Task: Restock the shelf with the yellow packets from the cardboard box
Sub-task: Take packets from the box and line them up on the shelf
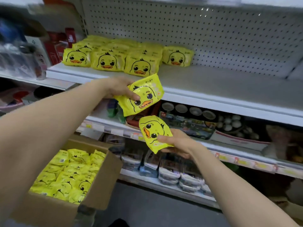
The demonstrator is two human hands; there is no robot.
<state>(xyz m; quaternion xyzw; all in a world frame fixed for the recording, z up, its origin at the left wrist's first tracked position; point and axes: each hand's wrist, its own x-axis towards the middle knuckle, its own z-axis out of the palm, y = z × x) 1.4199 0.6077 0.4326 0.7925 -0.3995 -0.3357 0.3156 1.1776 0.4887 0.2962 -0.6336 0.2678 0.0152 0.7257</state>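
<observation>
My left hand [119,88] grips a yellow duck-face packet [144,97] by its left edge, held tilted just below the front lip of the white shelf [213,82]. My right hand [175,143] pinches a second yellow packet [154,131] lower down, with its duck face turned sideways. Several yellow packets [108,61] stand in rows on the left part of the shelf, one more [177,56] to their right. The open cardboard box [101,190] at the lower left holds several more yellow packets [68,174].
The shelf's right half is bare, backed by white pegboard [196,30]. Red boxes [57,48] and bottles stand on the neighbouring shelf to the left. The lower shelves carry toy sets [188,118] and stacked packs [172,174]. Grey floor lies below.
</observation>
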